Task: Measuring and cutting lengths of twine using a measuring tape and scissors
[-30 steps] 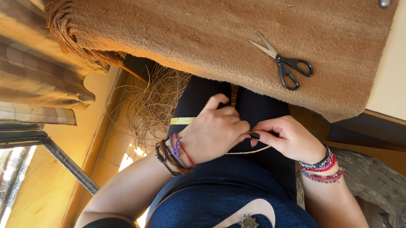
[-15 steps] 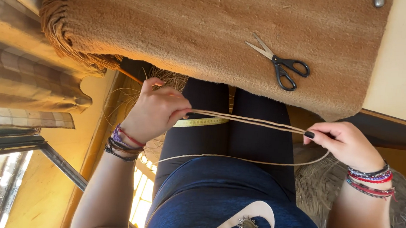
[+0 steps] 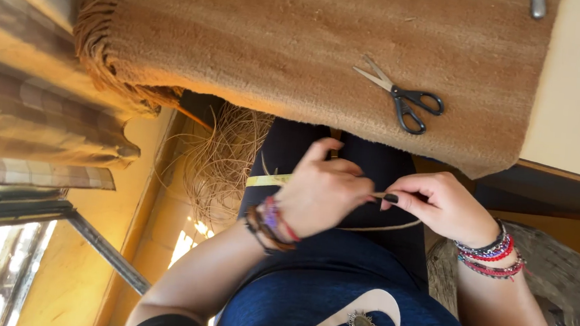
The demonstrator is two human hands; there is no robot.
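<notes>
The scissors (image 3: pixel 402 99) are laid on the woven mat (image 3: pixel 300 52), toward its right side; the mat is draped over the table edge, with its fringe (image 3: pixel 103 63) hung at the left; below the mat, over the lap, the left hand (image 3: pixel 318 197) and right hand (image 3: pixel 440 204) are brought together, fingertips touching, with a thin fibre strand (image 3: pixel 382 228) looped beneath them; a bundle of loose fibres (image 3: pixel 224 157) is hung just left of the knees; a measuring tape (image 3: pixel 267 180) is laid across the left thigh, partly behind the left hand; a woven stool (image 3: pixel 558 291) is seen at the lower right.
</notes>
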